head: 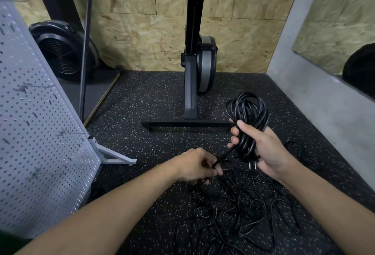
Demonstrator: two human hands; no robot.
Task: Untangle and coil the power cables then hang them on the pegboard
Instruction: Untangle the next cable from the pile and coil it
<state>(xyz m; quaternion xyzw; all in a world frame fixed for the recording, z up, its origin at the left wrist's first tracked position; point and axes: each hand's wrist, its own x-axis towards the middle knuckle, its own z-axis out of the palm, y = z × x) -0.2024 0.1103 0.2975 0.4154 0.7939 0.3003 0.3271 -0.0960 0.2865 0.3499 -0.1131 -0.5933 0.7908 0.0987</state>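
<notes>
- The right hand (269, 153) is gripping a part-wound coil of black power cable (248, 116), fingers curled round the loops, with the plug (252, 166) hanging just below the palm.
- The left hand (194, 165) is pinching the loose strand (223, 158) running from the coil, feeding it in, I judge.
- Most of the cable is lying as a tangled heap (243, 214) on the speckled floor (162, 96), under both arms.
- No cable is hanging on the grey pegboard (40, 132) to the left, as far as I can see. Most of the untangling and coiling, and all the hanging, is waiting.
</notes>
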